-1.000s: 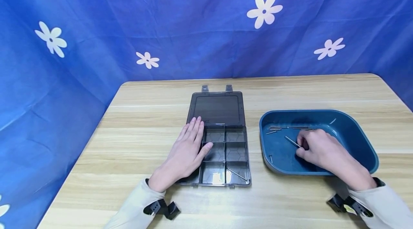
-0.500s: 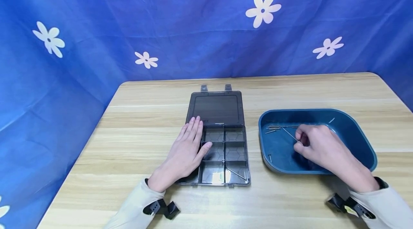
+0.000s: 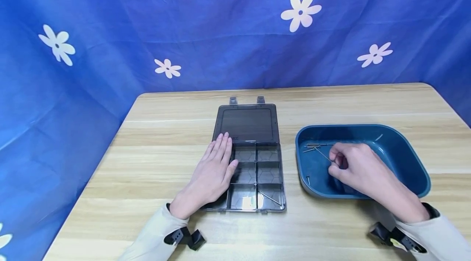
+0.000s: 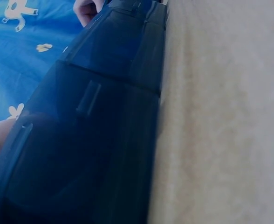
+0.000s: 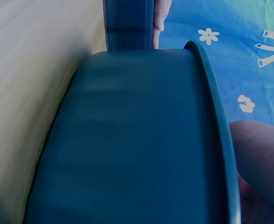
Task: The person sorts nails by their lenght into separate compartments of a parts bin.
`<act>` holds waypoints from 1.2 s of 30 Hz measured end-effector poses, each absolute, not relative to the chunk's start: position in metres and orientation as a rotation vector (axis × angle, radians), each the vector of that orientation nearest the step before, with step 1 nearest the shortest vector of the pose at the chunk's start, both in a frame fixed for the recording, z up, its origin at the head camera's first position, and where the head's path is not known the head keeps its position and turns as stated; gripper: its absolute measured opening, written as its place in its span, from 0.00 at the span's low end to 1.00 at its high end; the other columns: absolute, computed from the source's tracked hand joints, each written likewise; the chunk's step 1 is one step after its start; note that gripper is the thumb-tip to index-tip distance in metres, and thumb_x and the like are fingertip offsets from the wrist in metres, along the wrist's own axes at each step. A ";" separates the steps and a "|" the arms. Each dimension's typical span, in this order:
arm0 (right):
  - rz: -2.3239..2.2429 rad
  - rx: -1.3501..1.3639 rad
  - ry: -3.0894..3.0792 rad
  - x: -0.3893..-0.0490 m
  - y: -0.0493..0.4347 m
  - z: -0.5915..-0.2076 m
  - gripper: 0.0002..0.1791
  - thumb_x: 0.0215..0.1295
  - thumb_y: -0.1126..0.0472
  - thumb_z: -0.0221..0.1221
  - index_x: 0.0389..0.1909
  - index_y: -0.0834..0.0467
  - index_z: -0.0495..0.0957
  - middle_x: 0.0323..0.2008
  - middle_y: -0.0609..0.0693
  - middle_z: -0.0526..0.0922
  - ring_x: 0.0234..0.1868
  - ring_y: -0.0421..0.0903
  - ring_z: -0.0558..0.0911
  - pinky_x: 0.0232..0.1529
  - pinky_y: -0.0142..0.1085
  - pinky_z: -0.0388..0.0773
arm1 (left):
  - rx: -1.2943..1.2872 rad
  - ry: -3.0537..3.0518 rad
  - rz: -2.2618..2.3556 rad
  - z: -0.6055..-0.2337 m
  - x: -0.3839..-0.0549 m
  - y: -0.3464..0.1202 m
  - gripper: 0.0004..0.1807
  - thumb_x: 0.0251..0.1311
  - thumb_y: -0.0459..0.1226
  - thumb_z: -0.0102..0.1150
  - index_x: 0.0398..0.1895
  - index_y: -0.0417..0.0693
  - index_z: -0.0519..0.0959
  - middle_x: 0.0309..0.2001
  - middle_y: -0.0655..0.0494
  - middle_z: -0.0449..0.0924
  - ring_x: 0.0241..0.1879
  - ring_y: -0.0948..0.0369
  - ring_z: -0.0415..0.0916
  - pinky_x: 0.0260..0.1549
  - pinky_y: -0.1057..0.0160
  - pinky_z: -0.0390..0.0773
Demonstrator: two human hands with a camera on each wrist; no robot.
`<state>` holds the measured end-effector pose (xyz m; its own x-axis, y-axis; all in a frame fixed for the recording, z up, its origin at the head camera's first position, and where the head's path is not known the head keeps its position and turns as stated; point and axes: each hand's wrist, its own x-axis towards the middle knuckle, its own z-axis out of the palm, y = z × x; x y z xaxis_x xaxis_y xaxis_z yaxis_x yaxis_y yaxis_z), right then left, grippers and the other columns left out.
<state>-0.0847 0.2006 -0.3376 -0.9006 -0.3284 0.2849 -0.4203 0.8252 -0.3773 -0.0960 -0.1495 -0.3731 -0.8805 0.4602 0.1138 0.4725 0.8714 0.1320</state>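
Observation:
My right hand (image 3: 358, 167) is down inside the blue plastic basin (image 3: 399, 189), pinching one end of a long thin nail (image 3: 323, 154) between thumb and forefinger. The nail's far end points up-left toward several other nails (image 3: 312, 146) lying by the basin's left side. A short nail (image 3: 308, 180) lies apart, nearer the front. Flat and with straight fingers, my left hand (image 3: 209, 173) rests over the left side of a dark, see-through compartment box (image 3: 270, 171), covering its left compartments. One long nail (image 3: 270, 198) lies in the box's front right compartment.
The box's lid (image 3: 246, 124) lies folded back behind it, its two latches toward the far edge of the wooden table (image 3: 176, 114). A blue flowered curtain (image 3: 235, 28) hangs behind. In the right wrist view, the basin's outer wall (image 5: 132, 140) fills the middle.
My right hand has shifted left inside the basin with the nail, whose far end now reaches the other nails. My left hand stays on the box, its thumb drawn in slightly.

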 end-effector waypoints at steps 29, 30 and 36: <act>0.629 0.803 -2.724 -0.067 0.142 -0.315 0.07 0.44 0.66 0.58 0.23 0.50 0.74 0.20 0.36 0.69 0.21 0.33 0.66 0.20 0.25 0.64 | -0.714 -2.977 -0.243 -0.373 -0.096 -0.151 0.34 0.75 0.47 0.32 0.73 0.30 0.49 0.75 0.37 0.44 0.75 0.47 0.39 0.73 0.49 0.43; 0.616 0.824 -2.720 -0.066 0.139 -0.316 0.07 0.44 0.66 0.58 0.23 0.50 0.73 0.20 0.37 0.68 0.21 0.33 0.66 0.20 0.25 0.64 | -0.714 -2.977 -0.248 -0.373 -0.096 -0.152 0.34 0.75 0.48 0.32 0.73 0.30 0.49 0.75 0.37 0.44 0.75 0.47 0.39 0.73 0.49 0.43; 0.622 0.924 -2.724 -0.056 0.116 -0.321 0.07 0.42 0.68 0.58 0.21 0.52 0.73 0.19 0.39 0.70 0.20 0.33 0.66 0.17 0.22 0.65 | -0.725 -2.969 -0.277 -0.373 -0.097 -0.149 0.34 0.75 0.48 0.31 0.73 0.30 0.50 0.75 0.38 0.44 0.76 0.48 0.38 0.73 0.50 0.42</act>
